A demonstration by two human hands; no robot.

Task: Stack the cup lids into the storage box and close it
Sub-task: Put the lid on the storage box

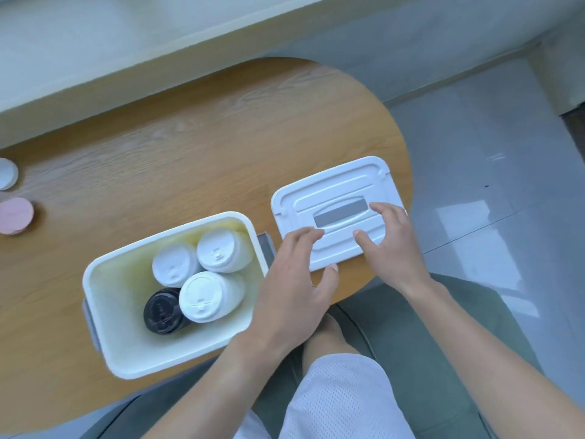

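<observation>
White box lid [332, 198], right of frame, was touched by both hands [297, 280] [392, 248], fingers spread; the lid could be snagged on tall stacks [202, 280] in the box [104, 299].

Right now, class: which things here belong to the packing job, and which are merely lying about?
Job: storage box; white lid stacks; black lid stack; box lid, touched by left hand and right hand.

Lying about: pink round thing; white round thing, at table edge.
</observation>
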